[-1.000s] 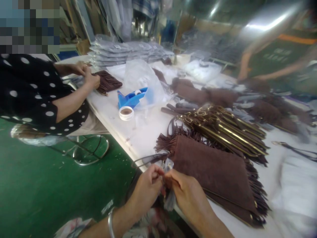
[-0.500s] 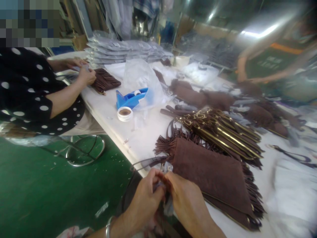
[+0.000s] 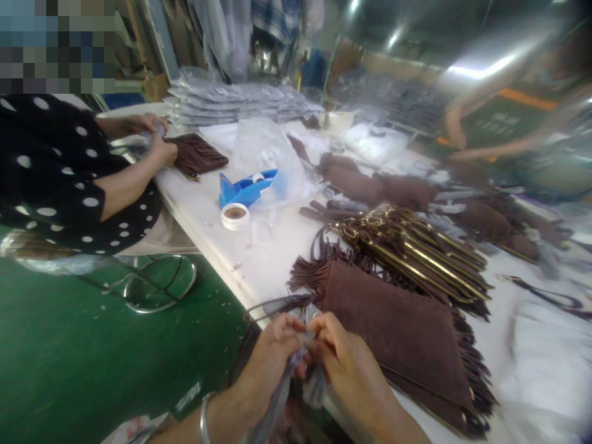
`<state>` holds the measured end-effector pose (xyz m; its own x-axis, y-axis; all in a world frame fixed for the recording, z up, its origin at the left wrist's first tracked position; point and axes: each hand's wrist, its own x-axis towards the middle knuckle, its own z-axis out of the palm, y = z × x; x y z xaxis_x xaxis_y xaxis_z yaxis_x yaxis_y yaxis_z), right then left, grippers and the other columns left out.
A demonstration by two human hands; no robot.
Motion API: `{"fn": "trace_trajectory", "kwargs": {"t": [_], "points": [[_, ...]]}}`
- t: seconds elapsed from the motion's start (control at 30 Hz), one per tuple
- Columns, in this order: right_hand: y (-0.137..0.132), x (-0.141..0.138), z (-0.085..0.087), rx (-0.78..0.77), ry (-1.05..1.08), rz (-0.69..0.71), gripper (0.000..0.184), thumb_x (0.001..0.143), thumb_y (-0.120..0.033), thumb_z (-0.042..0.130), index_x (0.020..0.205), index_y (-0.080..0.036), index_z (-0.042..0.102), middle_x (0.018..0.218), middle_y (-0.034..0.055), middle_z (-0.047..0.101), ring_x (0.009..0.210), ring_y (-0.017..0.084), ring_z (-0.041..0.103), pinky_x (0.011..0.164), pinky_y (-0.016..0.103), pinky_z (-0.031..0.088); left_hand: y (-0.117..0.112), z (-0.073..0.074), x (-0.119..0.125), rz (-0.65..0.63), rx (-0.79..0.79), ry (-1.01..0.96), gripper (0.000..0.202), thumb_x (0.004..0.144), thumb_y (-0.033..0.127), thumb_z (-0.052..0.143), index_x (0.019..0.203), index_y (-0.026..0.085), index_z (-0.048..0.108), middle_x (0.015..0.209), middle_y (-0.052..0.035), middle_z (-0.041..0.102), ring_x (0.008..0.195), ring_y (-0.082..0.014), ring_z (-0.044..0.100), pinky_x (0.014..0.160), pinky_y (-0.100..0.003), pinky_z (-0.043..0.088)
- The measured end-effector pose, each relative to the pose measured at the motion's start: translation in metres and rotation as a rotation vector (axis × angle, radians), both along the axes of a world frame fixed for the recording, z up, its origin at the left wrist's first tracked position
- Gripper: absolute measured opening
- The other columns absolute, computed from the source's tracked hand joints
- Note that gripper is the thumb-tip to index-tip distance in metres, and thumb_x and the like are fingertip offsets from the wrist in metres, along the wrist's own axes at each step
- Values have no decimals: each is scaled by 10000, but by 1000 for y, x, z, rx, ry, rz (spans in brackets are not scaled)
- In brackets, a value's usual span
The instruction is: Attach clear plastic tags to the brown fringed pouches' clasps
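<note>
At the table's near edge, my left hand (image 3: 272, 348) and my right hand (image 3: 340, 351) meet, each with fingers pinched on a thin greyish see-through plastic wrap (image 3: 314, 385). One length of the plastic hangs down between my wrists. A dark strap (image 3: 282, 302) runs from beside my fingers along the table edge; what the plastic covers is hidden by my fingers. Just right of my hands lies a flat brown suede bag (image 3: 393, 327) with fringed sides. Behind it is a pile of brown bags with gold zips (image 3: 411, 246).
On the white table (image 3: 277, 253) are a round tub (image 3: 235, 216), a blue tape dispenser (image 3: 250, 188) and a clear plastic bag (image 3: 263, 145). A co-worker in a dotted top (image 3: 60, 179) handles a fringed bag (image 3: 197, 154) at left. Packed bags (image 3: 231, 98) are stacked behind; another person is at far right.
My fingers have shifted slightly on the plastic, and a longer grey strip of it now shows between my wrists. The co-worker's hands at left have moved a little.
</note>
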<state>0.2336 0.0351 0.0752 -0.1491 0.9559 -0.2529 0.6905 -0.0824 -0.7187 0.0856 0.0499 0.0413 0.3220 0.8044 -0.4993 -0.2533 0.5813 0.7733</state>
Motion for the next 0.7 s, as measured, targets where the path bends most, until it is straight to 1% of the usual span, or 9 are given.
{"fn": "trace_trajectory", "kwargs": {"t": [0.07, 0.13, 0.23, 0.33, 0.43, 0.5, 0.6, 0.63, 0.7], "points": [[1, 5, 1, -39, 107, 14, 186, 922, -123, 432, 1048, -241, 503, 732, -60, 653, 593, 125, 594, 570, 206, 362, 1, 1, 0, -17, -19, -19, 215, 735, 258, 597, 904, 164, 501, 591, -7, 615, 431, -103, 502, 445, -185, 353], [0, 8, 1, -67, 161, 47, 215, 927, -115, 413, 1062, -244, 519, 745, -67, 659, 549, 107, 560, 547, 195, 361, 2, 2, 0, -27, -46, -40, 210, 728, 250, 599, 895, 160, 507, 586, -13, 616, 425, -98, 497, 438, -179, 342], [0, 11, 1, -56, 187, 97, 252, 926, -94, 391, 1054, -248, 544, 763, -68, 674, 570, 96, 568, 548, 176, 369, 4, 4, -1, -28, -81, -62, 210, 715, 229, 606, 886, 154, 511, 603, -23, 624, 431, -91, 502, 432, -169, 325], [0, 12, 0, -39, 157, 131, 282, 912, -65, 384, 1040, -245, 559, 739, -68, 675, 557, 92, 577, 530, 169, 363, 5, 5, -4, -50, -109, -68, 214, 709, 223, 612, 886, 151, 517, 605, -29, 626, 423, -86, 501, 413, -161, 308], [0, 12, 1, 14, 36, 170, 299, 904, -48, 382, 1033, -242, 570, 672, -70, 656, 531, 104, 591, 505, 183, 343, 7, 4, -7, -82, -109, -74, 201, 702, 200, 598, 883, 145, 531, 586, -31, 619, 417, -84, 493, 415, -160, 335], [0, 11, 3, 94, -70, 217, 294, 896, -37, 409, 1039, -234, 572, 721, -54, 682, 591, 120, 637, 531, 198, 356, 9, 3, -10, -110, -109, -72, 200, 699, 180, 584, 889, 141, 537, 590, -38, 623, 419, -87, 498, 418, -164, 353], [0, 10, 4, 208, -237, 321, 310, 845, 15, 475, 1049, -199, 571, 859, -6, 718, 699, 152, 688, 576, 228, 383, 12, 3, -14, -172, -134, -64, 202, 709, 175, 564, 907, 144, 542, 598, -47, 629, 402, -95, 501, 385, -160, 336], [0, 10, 3, 244, -301, 360, 319, 830, 29, 491, 1051, -187, 570, 874, 7, 718, 703, 162, 693, 571, 239, 384, 13, 4, -15, -188, -144, -68, 202, 712, 177, 563, 911, 145, 544, 597, -49, 629, 395, -96, 500, 373, -157, 332], [-1, 10, 1, 335, -426, 433, 336, 814, 43, 514, 1064, -175, 565, 858, 15, 708, 648, 175, 685, 534, 263, 366, 15, 7, -16, -208, -163, -84, 205, 710, 182, 570, 911, 145, 547, 591, -50, 626, 383, -96, 493, 359, -153, 340]]}}
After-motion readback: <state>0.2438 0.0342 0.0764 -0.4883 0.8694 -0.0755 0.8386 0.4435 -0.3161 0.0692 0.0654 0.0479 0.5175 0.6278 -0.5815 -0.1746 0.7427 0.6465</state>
